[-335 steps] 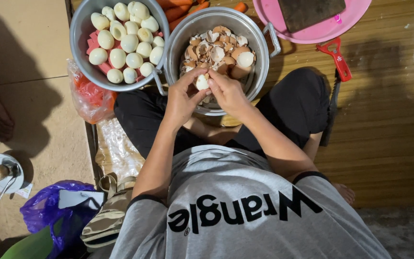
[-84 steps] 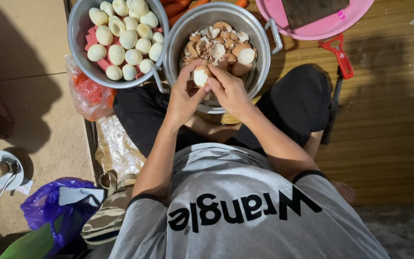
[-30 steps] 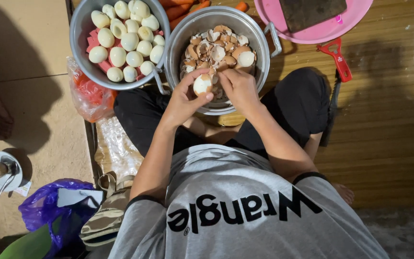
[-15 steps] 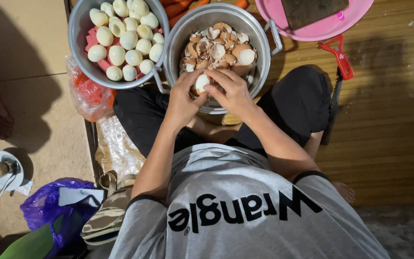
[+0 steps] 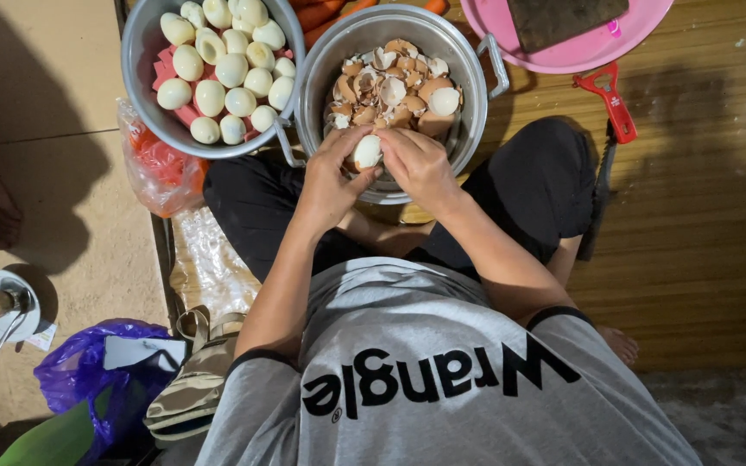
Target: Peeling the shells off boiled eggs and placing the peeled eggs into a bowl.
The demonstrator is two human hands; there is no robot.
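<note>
Both hands, left hand [image 5: 328,177] and right hand [image 5: 418,164], are closed around a half-peeled egg [image 5: 367,152] at upper centre, above the shell pot [image 5: 468,103]; remaining shell is to be picked off.

Both hands meet over the near rim of the metal pot [image 5: 477,95], which serves as the landmark here: the left hand [image 5: 331,177] and right hand [image 5: 418,164] pinch a pale egg [image 5: 366,152] between their fingertips, just above that rim. Inside the pot lies a heap of brown and white eggshells [image 5: 390,86] (one whole-looking egg among them). Touching the pot's left side sits a metal bowl [image 5: 144,52] filled with peeled eggs [image 5: 226,69]. Right of the pot, a pink tray [image 5: 580,52] rests on the wooden floor [image 5: 718,216], with a red-handled peeler [image 5: 615,108] just below it.
</note>
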